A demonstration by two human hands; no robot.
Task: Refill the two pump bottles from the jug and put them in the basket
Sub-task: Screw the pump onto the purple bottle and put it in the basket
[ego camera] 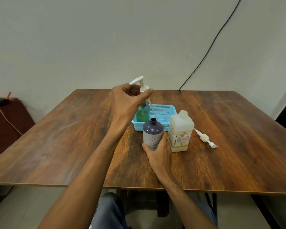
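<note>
— While your left hand (127, 100) pinches the white pump head (139, 80) above the blue basket (172, 111), where's the purple bottle (153, 129)?
— In front of it, uncapped, gripped by your right hand (160, 151). The green pump bottle (143, 114) stands inside already; this one awaits pump and placing.

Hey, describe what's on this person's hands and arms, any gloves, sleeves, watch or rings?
Nothing worn. The left hand and right hand are bare, ungloved, with no ring showing. The left forearm and right forearm are uncovered to the picture's bottom edge: no sleeve, watch or bracelet visible.
</note>
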